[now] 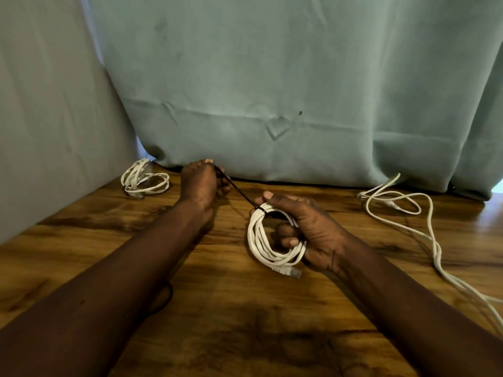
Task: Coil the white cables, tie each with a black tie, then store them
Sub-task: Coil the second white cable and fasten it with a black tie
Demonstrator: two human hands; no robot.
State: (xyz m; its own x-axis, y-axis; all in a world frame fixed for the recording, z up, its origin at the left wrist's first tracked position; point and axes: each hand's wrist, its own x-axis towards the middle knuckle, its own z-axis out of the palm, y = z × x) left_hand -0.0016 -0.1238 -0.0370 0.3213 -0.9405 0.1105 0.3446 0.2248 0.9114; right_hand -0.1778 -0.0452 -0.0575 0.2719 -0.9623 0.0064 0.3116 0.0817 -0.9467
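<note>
Tautly, thin black tie (239, 192) around round white coil (268, 240)

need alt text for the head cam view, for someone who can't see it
The right hand holds a coiled white cable while the left hand pulls a black tie taut around it, above a wooden table. Another coiled cable lies far left; an uncoiled cable sprawls right.

dim, warm | glare on table (487, 210) far right; edges bowed
</note>
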